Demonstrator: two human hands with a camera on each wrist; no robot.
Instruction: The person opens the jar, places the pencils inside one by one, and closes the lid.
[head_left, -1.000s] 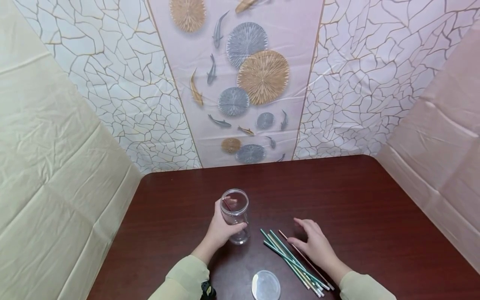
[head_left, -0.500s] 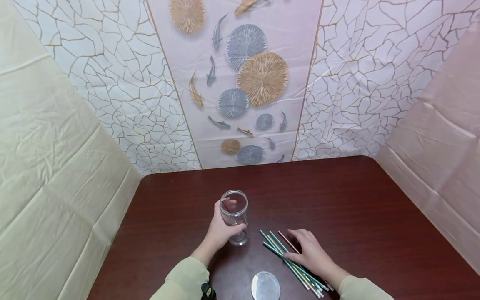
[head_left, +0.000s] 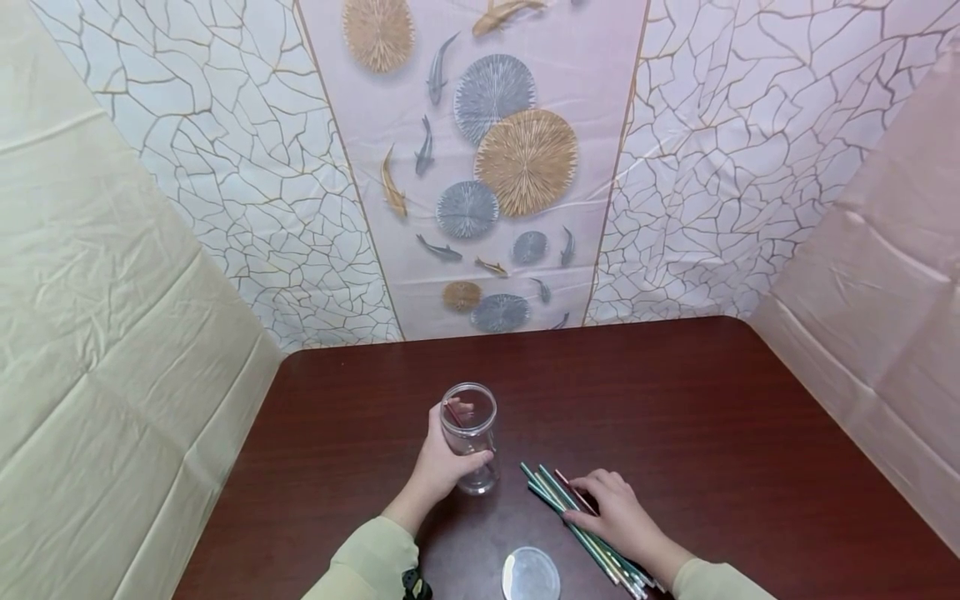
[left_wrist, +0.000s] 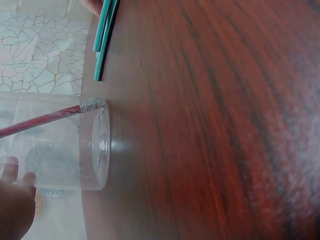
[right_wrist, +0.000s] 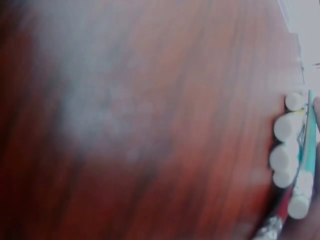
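My left hand [head_left: 442, 458] grips a clear jar [head_left: 483, 440] that stands uncapped on the table, the thumb across its front. A red pencil [left_wrist: 45, 119] leans inside, its metal-banded eraser end down at the base. To the right, my right hand [head_left: 618, 515] lies over a loose bundle of pencils, with the thumb against the green pencils [head_left: 553, 482] and the fingers curled at a red pencil [head_left: 562, 478]. Their white erasers [right_wrist: 284, 158] point toward me in the right wrist view. The palm hides the bundle's middle.
A round clear lid [head_left: 531, 575] lies on the dark red-brown table [head_left: 360, 400] near the front, left of the pencils. Patterned cloth [head_left: 487, 250] hangs behind the table, with plain fabric walls on both sides.
My right hand has come down and left onto the pencils, its fingers drawing in at the red one, which now lies nearer the green ones. My left hand and the jar stay put.
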